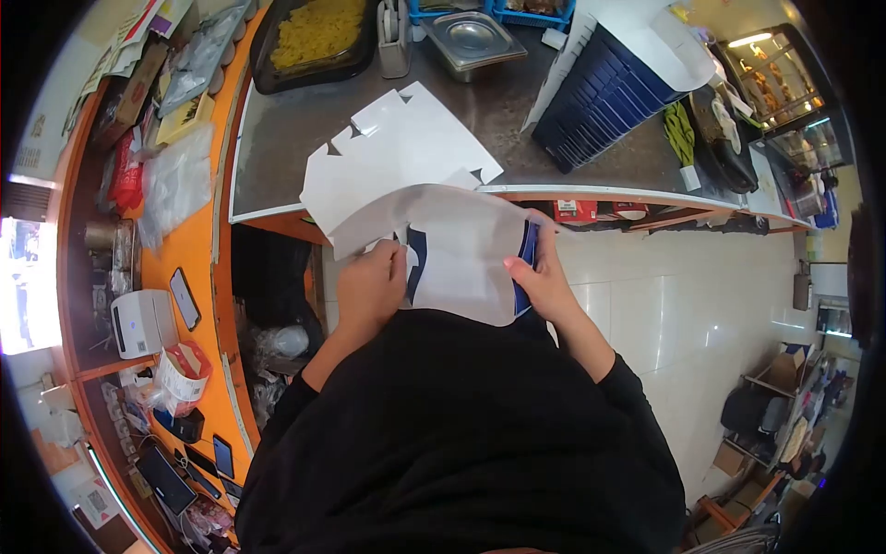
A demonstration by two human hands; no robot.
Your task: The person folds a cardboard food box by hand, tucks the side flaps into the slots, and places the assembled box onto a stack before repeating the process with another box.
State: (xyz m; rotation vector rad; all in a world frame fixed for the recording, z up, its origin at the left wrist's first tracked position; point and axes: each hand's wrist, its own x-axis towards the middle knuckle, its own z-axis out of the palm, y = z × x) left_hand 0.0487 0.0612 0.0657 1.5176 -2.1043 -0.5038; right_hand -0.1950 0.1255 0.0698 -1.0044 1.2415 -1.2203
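A white cardboard piece with dark blue flaps [466, 263] is held in front of my body, partly bent upward. My left hand [372, 282] is closed on its left side, by a blue flap. On the right, my right hand [544, 277] grips the other edge, thumb on the inner face and fingers behind. Beyond it, flat white cardboard sheets [397, 148] with notched edges lie on the dark counter [277, 148], overhanging its front edge. A tall stack of nested blue and white boxes [600, 97] stands further right on the counter.
A black tray of yellow food [318, 37] and a lidded steel container [472, 42] sit at the counter's back. To the left, an orange shelf [203, 249] holds a phone [185, 298], a white device [143, 323] and plastic bags. Green gloves or cloth [679, 134] lie right.
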